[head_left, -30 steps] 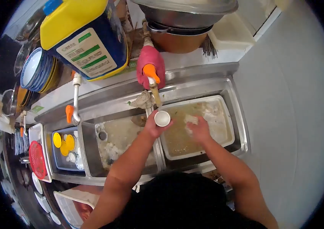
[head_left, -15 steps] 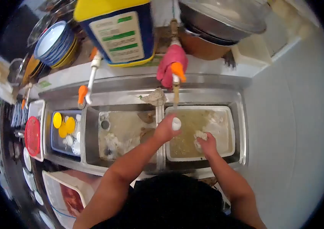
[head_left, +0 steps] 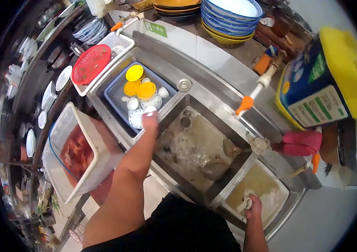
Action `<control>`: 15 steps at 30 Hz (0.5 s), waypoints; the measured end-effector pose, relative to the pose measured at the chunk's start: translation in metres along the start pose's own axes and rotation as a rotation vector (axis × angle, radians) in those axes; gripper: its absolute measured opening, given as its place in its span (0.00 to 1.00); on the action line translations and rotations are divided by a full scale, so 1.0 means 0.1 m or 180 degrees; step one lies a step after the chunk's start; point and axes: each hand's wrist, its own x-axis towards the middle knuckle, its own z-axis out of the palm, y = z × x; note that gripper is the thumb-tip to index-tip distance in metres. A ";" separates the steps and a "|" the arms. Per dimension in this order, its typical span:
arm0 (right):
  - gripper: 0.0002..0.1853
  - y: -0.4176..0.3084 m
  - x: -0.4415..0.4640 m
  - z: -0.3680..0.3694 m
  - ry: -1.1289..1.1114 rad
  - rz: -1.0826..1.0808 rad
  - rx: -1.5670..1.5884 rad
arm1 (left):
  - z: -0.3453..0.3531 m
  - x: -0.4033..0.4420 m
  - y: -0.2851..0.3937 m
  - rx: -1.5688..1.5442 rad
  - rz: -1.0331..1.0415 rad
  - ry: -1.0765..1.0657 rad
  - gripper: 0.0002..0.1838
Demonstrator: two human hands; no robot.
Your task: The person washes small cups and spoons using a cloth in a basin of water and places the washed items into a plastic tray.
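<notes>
Left hand: the left hand (head_left: 149, 122) is reaching over the near edge of the blue tub (head_left: 108, 93), left of the frame's centre, its fingers curling around a small white cup (head_left: 150, 110); motion is blurring the exact grip.
Right hand: the right hand (head_left: 254, 206) is closing around a crumpled pale cloth (head_left: 244, 201) at the lower right, above the murky water in the white basin (head_left: 286, 194).
Small white cup: it is sitting at the left hand's fingertips, over the dishes in the blue tub.
Blue tub: it is resting in the left sink compartment, holding three yellow dishes (head_left: 135, 73) and several white cups and bowls (head_left: 133, 103).
Middle compartment: the middle compartment (head_left: 171, 112) is holding shallow cloudy water, with a round drain (head_left: 185, 122) showing near its top.
Sink edge: a wadded rag (head_left: 259, 145) is lying beside the middle compartment, near the pink wrapping (head_left: 302, 143) around the tap at right.
Upper left: a red strainer (head_left: 91, 64) is resting on a white tray (head_left: 124, 43) beside the blue tub.
Tabletop: blue-and-white bowls (head_left: 229, 21) are standing stacked at the upper centre; a yellow-and-blue jug (head_left: 313, 84) is tilting in view at the upper right.
</notes>
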 end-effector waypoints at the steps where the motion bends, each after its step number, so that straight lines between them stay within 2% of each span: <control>1: 0.17 0.02 0.02 0.11 0.0025 -0.0027 -0.0007 | -0.09 0.32 -0.17 -0.0088 -0.0823 -0.0159 0.31; 2: 0.15 0.04 0.04 0.21 -0.0163 0.0224 0.0117 | -0.26 0.54 -0.36 0.1509 -0.0177 -0.1025 0.27; 3: 0.13 0.05 0.05 0.31 -0.0323 0.0412 0.0296 | -0.41 0.77 -0.54 0.2944 0.0837 -0.1552 0.25; 4: 0.13 0.03 0.05 0.42 -0.0230 0.0225 0.0410 | -0.38 0.93 -0.61 0.3080 0.0786 -0.1837 0.22; 5: 0.15 0.02 0.05 0.55 -0.0474 0.0544 0.0636 | -0.24 1.08 -1.01 0.2661 0.0819 -0.1545 0.23; 6: 0.17 -0.02 0.08 0.67 -0.0767 0.0857 0.0858 | -0.20 1.18 -1.03 0.2808 0.0698 -0.1716 0.25; 7: 0.17 -0.07 0.12 0.76 -0.0733 0.0700 0.0971 | -0.17 1.22 -1.21 0.2194 0.0363 -0.1239 0.27; 8: 0.19 -0.13 0.15 0.86 -0.0983 0.0835 0.0940 | -0.39 0.94 -0.78 0.2356 0.0459 -0.1081 0.27; 10: 0.20 -0.33 0.11 1.15 -0.1207 0.0891 0.0959 | -0.29 1.06 -0.92 0.2055 0.0284 -0.1048 0.24; 12: 0.24 -0.73 -0.12 1.53 -0.1096 0.0723 0.1357 | -0.27 0.89 -0.45 0.1702 0.0562 -0.0582 0.24; 13: 0.27 -0.91 -0.19 1.59 -0.1878 0.0497 0.1638 | -0.28 0.76 -0.08 0.1079 0.0807 -0.0476 0.23; 15: 0.31 -1.39 -0.43 1.76 -0.2292 -0.0371 0.1663 | -0.12 0.62 0.54 -0.0132 0.2064 -0.0290 0.23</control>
